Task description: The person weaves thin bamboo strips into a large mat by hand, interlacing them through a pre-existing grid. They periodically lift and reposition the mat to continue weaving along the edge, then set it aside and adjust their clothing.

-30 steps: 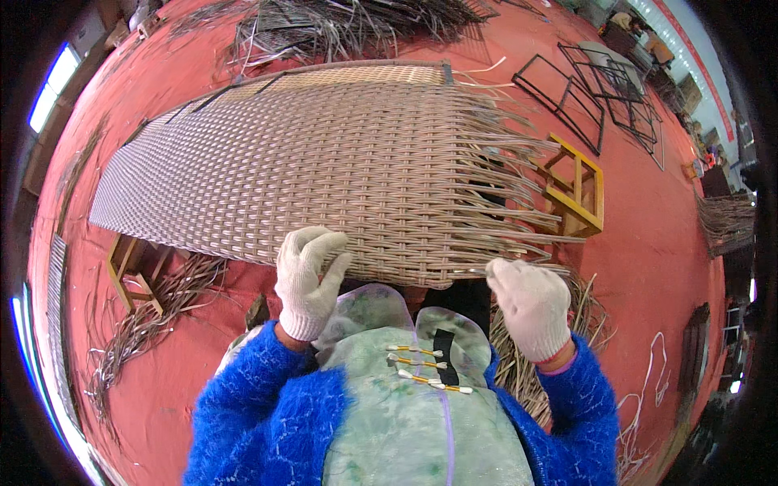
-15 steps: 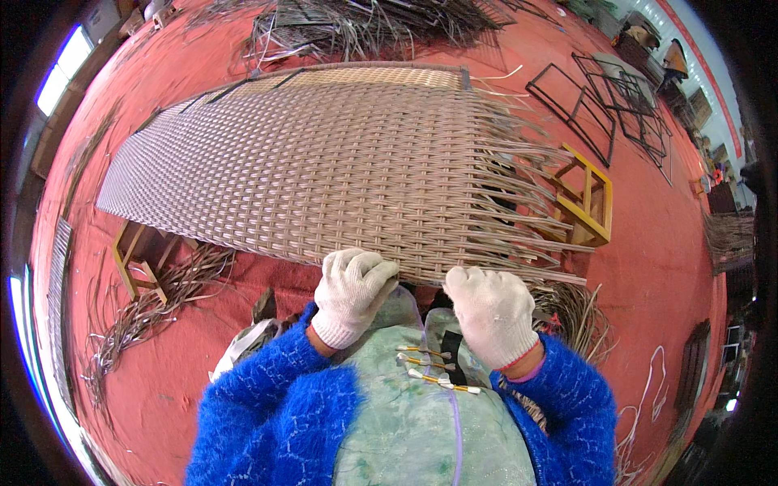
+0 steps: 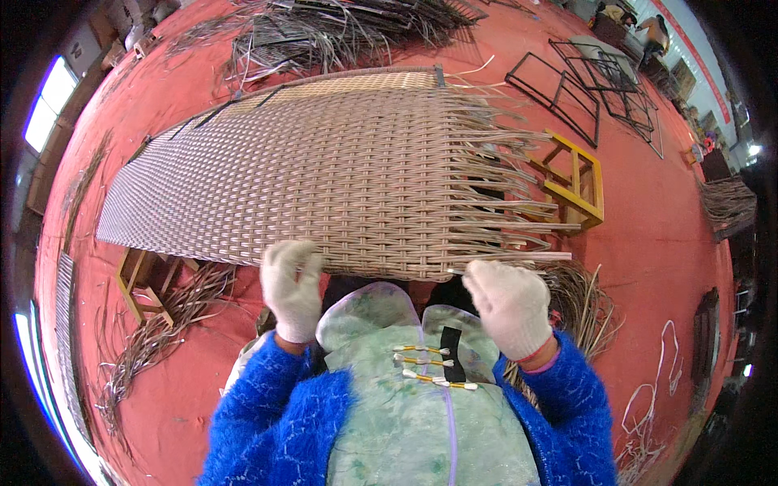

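A brown woven wicker panel [image 3: 324, 178] lies in front of me, with loose strand ends [image 3: 510, 186] fanning out along its right side. My left hand [image 3: 292, 290], in a white knit glove, is at the panel's near edge, its thumb apart from the loosely bent fingers. I see nothing held in it. Near the panel's lower right corner, my right hand [image 3: 510, 306], also gloved, has its fingers pinched together. A short pale strand end [image 3: 455, 271] sticks out from its fingertips toward the panel. The rest of that strand is hidden by the glove.
Yellow-framed wooden stools [image 3: 577, 190] [image 3: 138, 283] stand under the panel's right and left ends. Bundles of loose strands [image 3: 166, 332] lie on the red floor [image 3: 648, 243]. Farther off are a strand heap [image 3: 340, 36], black metal frames [image 3: 559, 93] and a person [image 3: 654, 36].
My left hand has moved left along the panel's near edge and its fingers have loosened. The right hand has shifted slightly right, and a pale strand end now shows at its fingertips.
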